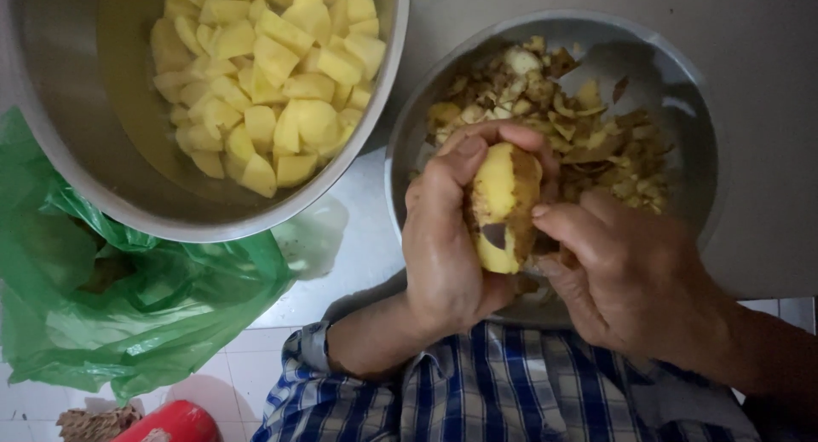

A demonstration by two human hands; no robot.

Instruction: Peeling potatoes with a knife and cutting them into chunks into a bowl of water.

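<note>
My left hand [447, 237] grips a half-peeled yellow potato [503, 205], held upright over a steel bowl [690, 109] full of brown and yellow peelings. My right hand [626, 276] presses against the potato's right side, thumb on the remaining skin; any peeling tool in it is hidden. A dark spot shows low on the potato. Blue checked sleeves cover both forearms at the bottom of the view.
A large steel bowl [77, 169] at the upper left holds several peeled potato chunks in water. A green plastic bag [128, 306] lies under and beside it. A red object [175, 423] and a woven item sit at the bottom left on white tiles.
</note>
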